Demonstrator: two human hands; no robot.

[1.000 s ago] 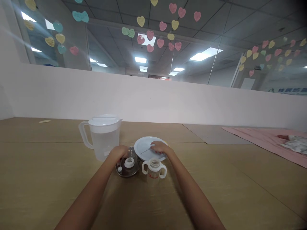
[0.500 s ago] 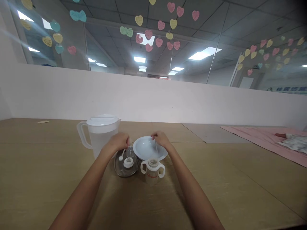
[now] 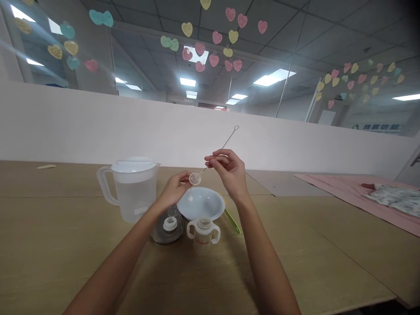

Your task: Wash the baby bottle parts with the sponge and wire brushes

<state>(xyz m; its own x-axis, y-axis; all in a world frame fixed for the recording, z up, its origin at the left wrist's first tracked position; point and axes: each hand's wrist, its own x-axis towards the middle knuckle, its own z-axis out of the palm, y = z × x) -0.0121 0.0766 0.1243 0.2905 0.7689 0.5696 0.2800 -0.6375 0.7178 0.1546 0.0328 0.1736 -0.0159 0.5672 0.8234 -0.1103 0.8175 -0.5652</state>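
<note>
Above the bowl, my left hand (image 3: pixel 177 187) pinches a small straw piece with a clear round top (image 3: pixel 195 178); a little white weight (image 3: pixel 190 198) hangs below it. My right hand (image 3: pixel 229 168) grips a thin wire straw brush (image 3: pixel 229 139), its looped end pointing up and right. The brush's lower end meets the round top; whether bristles are inside cannot be seen. Beneath both hands sits a white bowl (image 3: pixel 213 205). In front of it stands a two-handled baby bottle (image 3: pixel 202 238) without its top.
A grey tray (image 3: pixel 160 237) holds a white bottle collar (image 3: pixel 169 224) and a clear cap (image 3: pixel 172 211). Behind it stands a lidded water pitcher (image 3: pixel 136 197). A green handle (image 3: pixel 232 221) lies right of the bowl. A pink cloth (image 3: pixel 331 188) lies at far right.
My left hand has lifted the straw piece off the tray to above the bowl. My right hand has raised the straw brush out of the bowl and brought it to the straw piece.
</note>
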